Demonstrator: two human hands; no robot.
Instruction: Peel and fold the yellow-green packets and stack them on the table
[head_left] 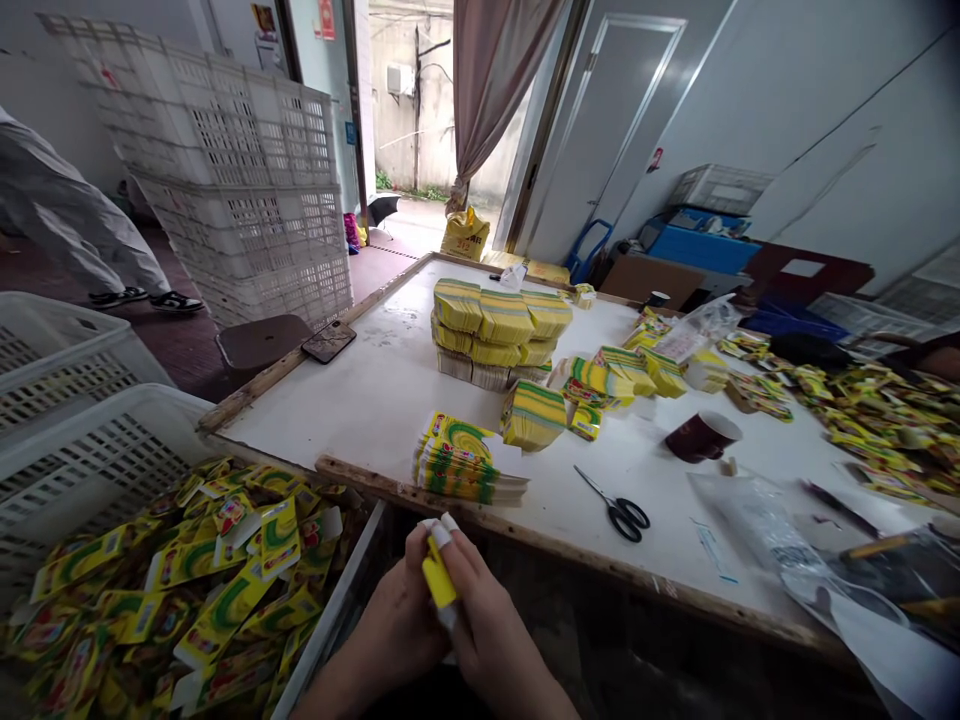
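Just in front of the table edge, a small yellow carton is held between my two hands. My left hand is closed round its left side. From the right, my right hand grips it, with white coverings on some fingertips. Much of the carton is hidden by the fingers. Beyond my hands, a stack of flat yellow-green cartons lies at the table edge. To the left, a white crate holds a heap of loose yellow cartons.
Bundled carton stacks stand mid-table. Black-handled scissors, a dark mug and plastic bags lie to the right. A phone rests at the left edge. Tall stacked crates and a person's legs are behind.
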